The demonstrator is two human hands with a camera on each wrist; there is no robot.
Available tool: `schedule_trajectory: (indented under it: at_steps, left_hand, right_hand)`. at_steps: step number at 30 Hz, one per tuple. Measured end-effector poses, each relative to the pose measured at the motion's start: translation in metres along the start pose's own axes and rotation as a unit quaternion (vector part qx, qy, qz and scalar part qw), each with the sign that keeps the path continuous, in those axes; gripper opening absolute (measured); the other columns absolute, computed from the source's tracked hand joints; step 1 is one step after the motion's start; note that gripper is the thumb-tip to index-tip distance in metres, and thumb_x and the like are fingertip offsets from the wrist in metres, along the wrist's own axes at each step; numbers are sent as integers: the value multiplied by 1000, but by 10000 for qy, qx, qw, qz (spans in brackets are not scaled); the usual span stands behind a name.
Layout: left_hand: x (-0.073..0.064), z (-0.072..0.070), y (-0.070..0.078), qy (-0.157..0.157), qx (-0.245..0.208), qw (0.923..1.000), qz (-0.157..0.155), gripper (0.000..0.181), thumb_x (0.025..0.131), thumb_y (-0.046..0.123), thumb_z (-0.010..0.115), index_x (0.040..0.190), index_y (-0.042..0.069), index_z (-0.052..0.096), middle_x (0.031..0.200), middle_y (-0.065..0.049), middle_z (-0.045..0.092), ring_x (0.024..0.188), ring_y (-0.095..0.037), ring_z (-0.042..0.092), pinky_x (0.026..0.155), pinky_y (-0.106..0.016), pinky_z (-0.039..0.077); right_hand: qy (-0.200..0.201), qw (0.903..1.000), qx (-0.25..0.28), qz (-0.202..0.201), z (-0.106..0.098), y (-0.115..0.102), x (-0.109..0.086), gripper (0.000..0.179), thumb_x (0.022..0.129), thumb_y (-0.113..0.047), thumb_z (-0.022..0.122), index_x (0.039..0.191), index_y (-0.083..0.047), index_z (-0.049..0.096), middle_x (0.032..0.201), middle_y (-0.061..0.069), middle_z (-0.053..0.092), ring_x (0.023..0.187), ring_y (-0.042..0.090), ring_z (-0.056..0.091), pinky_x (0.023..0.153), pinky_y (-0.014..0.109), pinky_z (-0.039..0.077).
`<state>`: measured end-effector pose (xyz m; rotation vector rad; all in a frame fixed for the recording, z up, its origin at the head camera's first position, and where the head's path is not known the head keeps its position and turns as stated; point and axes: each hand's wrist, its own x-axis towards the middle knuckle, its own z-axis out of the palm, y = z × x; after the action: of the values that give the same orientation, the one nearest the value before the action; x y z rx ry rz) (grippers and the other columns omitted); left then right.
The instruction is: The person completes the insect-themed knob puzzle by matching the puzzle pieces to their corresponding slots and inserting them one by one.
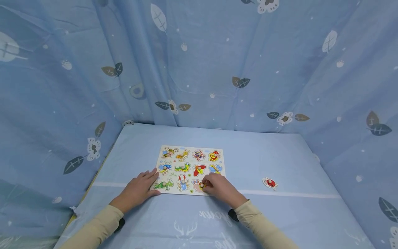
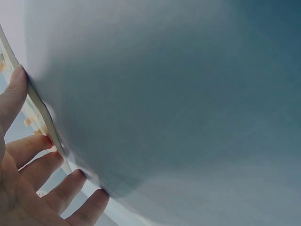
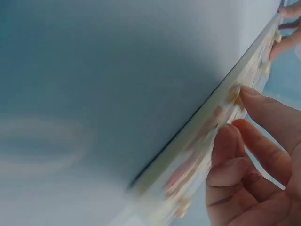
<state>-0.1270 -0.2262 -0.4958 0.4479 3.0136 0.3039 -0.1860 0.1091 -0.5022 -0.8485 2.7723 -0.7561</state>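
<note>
A cream wooden peg puzzle board (image 1: 190, 162) with insect pieces and round knobs lies on the cloth-covered table. My left hand (image 1: 136, 189) rests at its left edge, with the fingers spread along the side. In the left wrist view, the thumb and fingertips of the left hand (image 2: 23, 183) touch the board's rim. At the bottom row my right hand (image 1: 221, 188) pinches the pink and yellow snail piece (image 1: 196, 185) by its knob. The right wrist view shows the right hand (image 3: 263, 155) with thumb and fingers at the board's face. Whether the piece sits fully flat is hidden.
A loose red ladybug piece (image 1: 269, 183) with a knob lies on the table (image 1: 248, 155) to the right of the board. Blue patterned curtains (image 1: 205, 65) hang around the table's back and sides.
</note>
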Motion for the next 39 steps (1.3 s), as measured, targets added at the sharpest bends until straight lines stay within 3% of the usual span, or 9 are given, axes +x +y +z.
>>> schedule_trajectory:
  at_steps: [3,10,15,19,27,39]
  left_hand:
    - [0,1,0,33,38,10000,10,77,93,48,72,151,2,52,160,-17,48,140,-45,50,100,-61,52]
    - [1,3,-2,29,82,10000,-25,78,93,49,72,151,3,51,160,-16,47,141,-45,49,101,-61,51]
    - [0,2,-1,10,65,10000,-21,77,93,48,72,151,3,51,160,-16,47,141,-44,49,102,-61,51]
    - [-1,-1,0,35,29,10000,4,76,93,47,72,151,2,52,160,-16,48,141,-45,50,101,-62,51]
    - [-1,1,0,16,17,10000,0,76,93,47,72,151,2,52,160,-17,47,141,-44,49,102,-61,51]
    - [-1,1,0,3,2,10000,11,76,94,47,72,151,1,51,160,-17,47,141,-45,49,101,-61,51]
  right_hand:
    - [193,9998,15,75,-10,15,-11,17,90,-15,82,105,-11,75,82,-7,61,73,5,52,66,22,46]
    - [806,9914,-385,958,-53,61,-44,25,87,-12,84,110,-5,76,85,-1,66,76,8,57,68,27,50]
    - [915,9800,-946,1494,-80,98,-76,27,89,-10,81,113,-3,74,92,4,67,79,15,61,68,34,53]
    - [953,9759,-1075,1642,-92,121,-100,26,89,-9,80,112,0,73,92,6,66,79,17,63,67,35,53]
    - [793,9740,-1209,1747,-97,143,-121,14,92,-9,77,104,-2,73,85,4,64,72,14,56,61,32,48]
    - [953,9769,-986,1641,-91,157,-121,4,93,-4,73,97,-2,73,86,6,67,74,15,61,63,34,50]
